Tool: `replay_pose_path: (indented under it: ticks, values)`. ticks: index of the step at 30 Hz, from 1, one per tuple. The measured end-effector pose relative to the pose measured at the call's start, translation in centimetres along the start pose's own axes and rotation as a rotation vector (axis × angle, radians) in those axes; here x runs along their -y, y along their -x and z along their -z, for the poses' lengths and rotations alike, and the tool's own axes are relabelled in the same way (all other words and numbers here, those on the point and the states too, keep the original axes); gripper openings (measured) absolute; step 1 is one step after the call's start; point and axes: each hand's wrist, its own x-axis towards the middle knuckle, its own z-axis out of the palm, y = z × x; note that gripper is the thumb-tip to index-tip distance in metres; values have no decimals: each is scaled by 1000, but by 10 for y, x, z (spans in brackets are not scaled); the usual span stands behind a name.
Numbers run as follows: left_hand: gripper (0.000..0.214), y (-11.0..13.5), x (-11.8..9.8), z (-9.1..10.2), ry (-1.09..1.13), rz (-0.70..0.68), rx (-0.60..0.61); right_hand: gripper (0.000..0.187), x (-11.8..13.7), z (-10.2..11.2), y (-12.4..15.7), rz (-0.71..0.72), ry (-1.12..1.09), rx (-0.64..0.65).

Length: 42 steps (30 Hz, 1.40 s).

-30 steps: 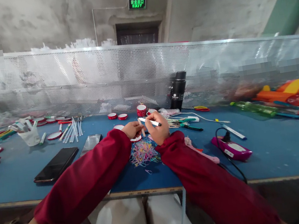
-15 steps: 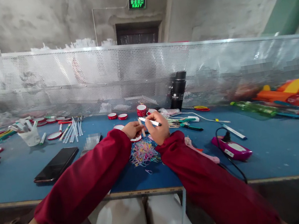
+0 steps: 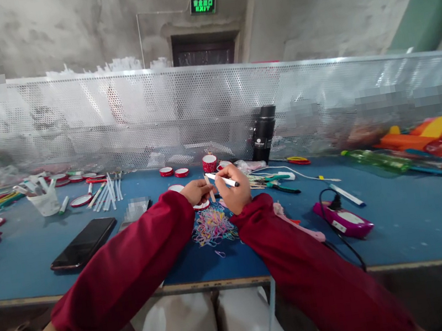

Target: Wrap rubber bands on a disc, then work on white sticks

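Over the middle of the blue table [image 3: 294, 232], my left hand [image 3: 197, 192] pinches a thin, pale wooden stick [image 3: 209, 185] that stands nearly upright. My right hand [image 3: 235, 188] is closed around a white marker pen [image 3: 225, 179] with a black end. The pen's other end points left, close to the top of the stick; whether it touches I cannot tell. Below both hands lies a heap of small coloured rubber bands [image 3: 212, 225], with a single loose band [image 3: 220, 254] nearer the table edge. Red sleeves cover my forearms.
A black phone [image 3: 83, 244] lies left of my left sleeve. Behind my hands are red-and-white tape rolls [image 3: 209, 163] and a black thermos [image 3: 264, 135]. Green-handled pliers [image 3: 280, 185] and a purple power strip [image 3: 343, 217] with a cable sit right. A cup of pens [image 3: 44, 202] stands left.
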Motion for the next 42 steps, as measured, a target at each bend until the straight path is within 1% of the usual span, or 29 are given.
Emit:
replay_pose_path:
  ticks: [7,24,29,33,35,39,42]
  values:
    - [24,0,-2,-1,-16,-7,-22,8,2,1,0,-3,1,-5]
    - [26,-4,6,3,-21,-34,2,8,5,2,-1,-2,-2,-31]
    - [23,-3,4,2,-10,-8,-11,9,4,2,-1,6,12,-41]
    - [25,-3,3,1,13,15,-28,8,3,3,-1,14,10,-27]
    - [28,-3,4,1,24,27,-33,8,4,3,-2,15,7,-40]
    - [29,-4,4,1,31,23,-36,9,5,3,-2,15,11,-50]
    - [26,-3,3,2,33,24,-32,9,5,2,-2,10,10,-47]
